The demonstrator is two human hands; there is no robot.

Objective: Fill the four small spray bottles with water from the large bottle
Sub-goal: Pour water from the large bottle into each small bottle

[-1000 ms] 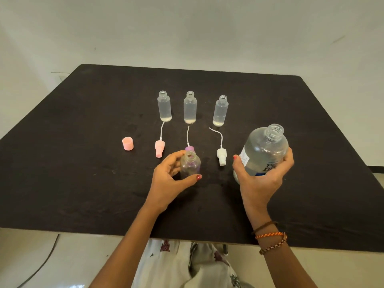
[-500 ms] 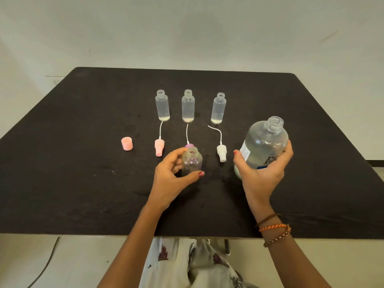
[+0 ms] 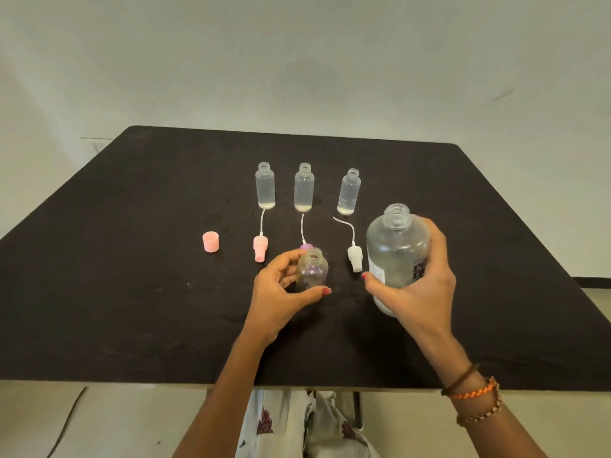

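A clear plastic small bottle [image 3: 312, 271] is pinched by the left hand [image 3: 279, 297]; the round large bottle [image 3: 396, 256] is gripped by the right hand [image 3: 420, 292].

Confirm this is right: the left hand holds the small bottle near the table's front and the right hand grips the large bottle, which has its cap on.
Not quite. In the head view the large bottle in the right hand has no cap; its neck is open. The left hand does hold the small bottle.

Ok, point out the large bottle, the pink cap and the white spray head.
large bottle [image 3: 395, 256], head view, on its clear body.
pink cap [image 3: 211, 241], head view, on its side wall.
white spray head [image 3: 355, 257], head view, on its body.
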